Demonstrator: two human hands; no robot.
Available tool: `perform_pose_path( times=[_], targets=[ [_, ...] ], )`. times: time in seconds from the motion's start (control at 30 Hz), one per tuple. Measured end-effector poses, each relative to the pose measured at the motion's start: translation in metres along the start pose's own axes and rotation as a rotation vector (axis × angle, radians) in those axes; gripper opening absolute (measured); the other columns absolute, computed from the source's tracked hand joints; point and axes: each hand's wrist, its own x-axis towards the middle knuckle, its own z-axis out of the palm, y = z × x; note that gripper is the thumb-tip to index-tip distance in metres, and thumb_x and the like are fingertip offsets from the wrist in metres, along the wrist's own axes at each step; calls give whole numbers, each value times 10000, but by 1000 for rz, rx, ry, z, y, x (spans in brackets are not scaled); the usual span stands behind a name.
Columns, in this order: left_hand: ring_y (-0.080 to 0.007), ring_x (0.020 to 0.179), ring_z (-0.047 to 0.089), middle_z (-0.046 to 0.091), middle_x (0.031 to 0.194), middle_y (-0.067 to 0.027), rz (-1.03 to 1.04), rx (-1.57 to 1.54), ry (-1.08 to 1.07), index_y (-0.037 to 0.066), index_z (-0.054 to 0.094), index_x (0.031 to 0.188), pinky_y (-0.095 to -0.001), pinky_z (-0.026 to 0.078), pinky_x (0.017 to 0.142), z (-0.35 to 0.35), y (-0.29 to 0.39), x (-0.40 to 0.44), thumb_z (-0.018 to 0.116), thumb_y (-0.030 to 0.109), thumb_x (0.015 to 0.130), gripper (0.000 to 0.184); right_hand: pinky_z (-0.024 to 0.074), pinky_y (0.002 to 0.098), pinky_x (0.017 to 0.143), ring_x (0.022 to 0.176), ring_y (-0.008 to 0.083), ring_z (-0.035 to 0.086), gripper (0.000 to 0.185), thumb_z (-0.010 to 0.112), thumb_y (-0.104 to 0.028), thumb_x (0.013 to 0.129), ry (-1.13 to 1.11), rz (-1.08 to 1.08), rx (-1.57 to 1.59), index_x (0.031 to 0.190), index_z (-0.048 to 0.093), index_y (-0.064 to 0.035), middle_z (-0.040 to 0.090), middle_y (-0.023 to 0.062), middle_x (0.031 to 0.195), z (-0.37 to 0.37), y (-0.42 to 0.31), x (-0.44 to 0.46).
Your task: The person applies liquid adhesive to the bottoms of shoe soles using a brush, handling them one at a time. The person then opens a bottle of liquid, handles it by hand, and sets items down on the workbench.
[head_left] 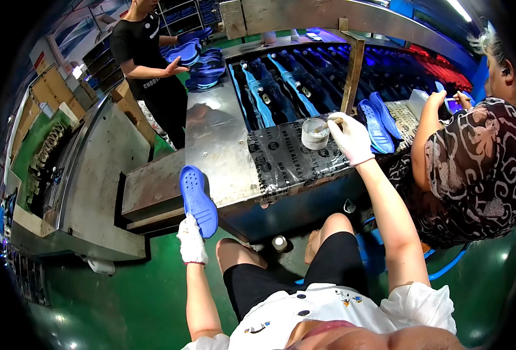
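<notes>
My left hand (192, 240), in a white glove, grips the heel end of a blue shoe sole (198, 201), holding it upright off the table's left corner. The sole has small holes toward its top end and ridges lower down. Over the table, my white-gloved right hand (349, 137) pinches what looks like a small brush (335, 120) at the rim of a clear round cup (315, 134). The brush is mostly hidden by the fingers and cup. Beneath the cup lies a black printed plastic sheet (281, 160). A pair of blue soles (377, 123) lies just right of my right hand.
A conveyor (304, 81) carrying blue shoe parts runs behind the cup, with a wooden post (352, 76) at its front. Blue soles (206, 69) are piled at the table's far left, beside a standing person (147, 64) holding soles. Another person (468, 163) works close on my right.
</notes>
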Motion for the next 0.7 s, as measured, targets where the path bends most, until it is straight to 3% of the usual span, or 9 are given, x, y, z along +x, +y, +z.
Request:
perform_pose_path(
  times=[0.13,0.17,0.23,0.33,0.43,0.5,0.57,0.6,0.7],
  targets=[
    [-44,541,403,471,649,54,-38,15,28,68,599,909,-232,333,464,1,10,-3,575,444,899,377,503,322,711,799,269,645,163,649,-172,828,-67,-75,37,946,634,-61,658,112,853,3,4,-3],
    [-54,517,398,468,620,57,-4,4,45,106,602,804,-239,317,456,2,8,-4,570,463,897,370,504,320,712,799,265,645,160,655,-162,825,-97,-99,-42,946,634,-59,659,108,858,3,5,-7],
    [-55,495,394,471,615,56,-20,3,37,104,606,810,-234,313,446,3,7,-2,586,455,889,361,507,315,712,802,255,645,139,658,-141,823,61,-260,44,944,638,-74,662,94,866,5,7,-11],
    [-64,468,413,505,612,43,-107,-111,4,100,612,820,-218,318,430,6,13,-10,609,414,882,320,507,306,709,802,242,652,160,657,-125,824,-81,-235,-106,974,641,-72,665,100,863,4,9,-20],
    [-67,491,452,548,651,29,-163,-203,-92,94,608,860,-214,340,429,8,14,-15,634,342,881,250,507,309,705,799,248,655,178,655,-127,827,-28,-145,36,992,639,-63,668,109,865,1,10,-30],
    [-68,533,473,573,725,26,-182,-581,-168,92,590,926,-218,349,432,19,6,-19,662,293,869,221,504,268,660,721,187,661,169,638,-101,853,69,-48,91,1009,631,-34,675,100,837,4,14,-41],
    [-82,692,545,596,859,5,-33,-671,-181,71,554,1057,-235,449,574,36,27,-38,678,221,858,278,497,229,628,697,120,643,152,616,-94,882,153,169,440,1014,626,-18,665,67,819,1,14,-49],
    [-82,722,545,596,880,4,60,-558,-146,62,549,1078,-242,460,615,39,40,-44,669,202,863,284,490,203,605,698,90,629,158,595,-94,902,209,234,500,1029,613,-1,647,51,829,-6,7,-53],
    [-71,747,523,588,907,4,388,-416,93,48,536,1110,-240,462,655,67,74,-64,658,129,858,292,484,198,590,693,102,629,161,568,-79,911,271,386,648,1041,587,15,636,65,886,-17,-17,-80]
  ],
)
